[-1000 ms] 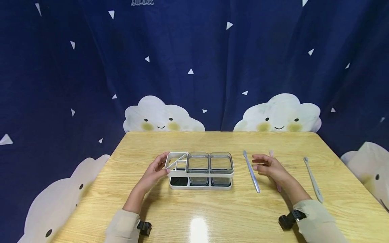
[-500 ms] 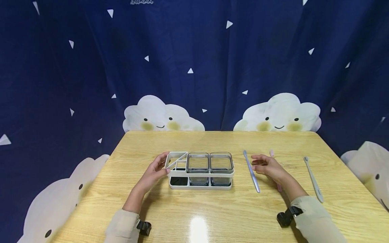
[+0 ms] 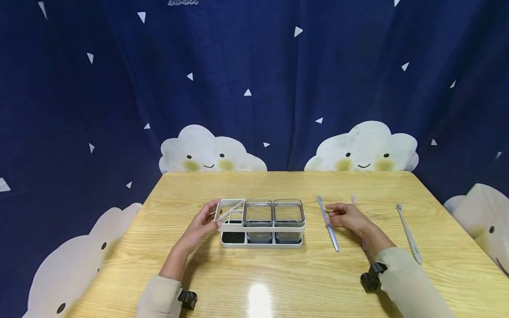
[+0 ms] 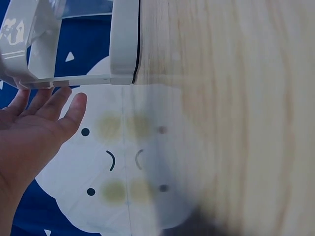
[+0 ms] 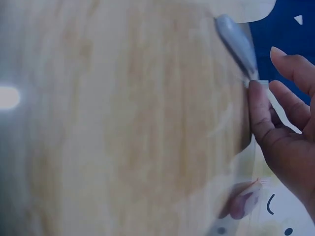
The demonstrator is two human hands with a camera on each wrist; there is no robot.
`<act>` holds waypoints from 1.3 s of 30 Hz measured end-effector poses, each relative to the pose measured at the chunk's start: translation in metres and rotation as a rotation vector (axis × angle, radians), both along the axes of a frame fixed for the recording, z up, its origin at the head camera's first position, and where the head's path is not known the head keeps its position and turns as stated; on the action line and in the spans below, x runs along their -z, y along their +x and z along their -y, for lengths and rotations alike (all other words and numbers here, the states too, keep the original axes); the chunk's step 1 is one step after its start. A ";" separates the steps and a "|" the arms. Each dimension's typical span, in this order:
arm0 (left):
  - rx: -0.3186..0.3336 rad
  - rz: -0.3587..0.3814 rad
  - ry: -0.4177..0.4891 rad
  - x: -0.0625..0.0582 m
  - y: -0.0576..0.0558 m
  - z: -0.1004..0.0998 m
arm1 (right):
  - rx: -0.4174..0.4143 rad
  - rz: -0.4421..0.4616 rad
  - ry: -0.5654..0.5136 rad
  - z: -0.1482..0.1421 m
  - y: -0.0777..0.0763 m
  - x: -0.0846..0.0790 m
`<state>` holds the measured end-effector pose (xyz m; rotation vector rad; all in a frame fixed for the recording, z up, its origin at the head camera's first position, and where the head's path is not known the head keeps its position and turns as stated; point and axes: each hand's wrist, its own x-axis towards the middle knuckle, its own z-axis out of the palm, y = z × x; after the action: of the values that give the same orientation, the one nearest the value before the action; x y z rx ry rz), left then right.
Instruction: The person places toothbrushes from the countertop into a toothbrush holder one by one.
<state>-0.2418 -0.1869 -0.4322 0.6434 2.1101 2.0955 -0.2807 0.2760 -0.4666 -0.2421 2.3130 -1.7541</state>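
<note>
My left hand [image 3: 200, 227] touches the left end of a white rack [image 3: 234, 228], thumb at the front corner and fingers farther back. In the left wrist view its fingertips meet the end of the rack [image 4: 123, 44]. Two square clear glass cups [image 3: 258, 213] sit in the rack. My right hand [image 3: 350, 218] is over a blue toothbrush [image 3: 333, 238], with thumb and fingers spread apart. In the right wrist view the thumb tip overlaps the toothbrush [image 5: 237, 42]. A pink toothbrush [image 3: 354, 199] lies partly hidden under this hand.
A grey toothbrush [image 3: 408, 234] lies right of my right arm. The wooden table [image 3: 254, 269] reaches back to a dark blue curtain [image 3: 254, 53] printed with clouds. The rack's left section is split by a diagonal divider.
My right hand has moved a little to the left, its fingertips now overlapping the blue toothbrush. My left hand stays at the rack's end, and the rack has not moved.
</note>
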 end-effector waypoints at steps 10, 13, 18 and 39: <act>0.000 -0.009 -0.004 0.003 -0.002 0.001 | 0.034 -0.018 0.068 0.001 -0.004 0.003; 0.001 -0.010 0.001 0.003 -0.002 0.001 | 0.040 -0.024 0.100 0.003 -0.006 0.003; -0.002 -0.011 -0.004 0.002 -0.002 0.002 | 0.052 -0.021 0.136 0.008 -0.008 0.003; 0.001 -0.035 -0.036 0.003 -0.001 0.003 | 0.095 -0.009 0.210 0.018 -0.004 -0.006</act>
<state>-0.2433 -0.1901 -0.4355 0.6816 2.1593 2.0556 -0.2848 0.2580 -0.4603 -0.1055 2.5294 -1.5368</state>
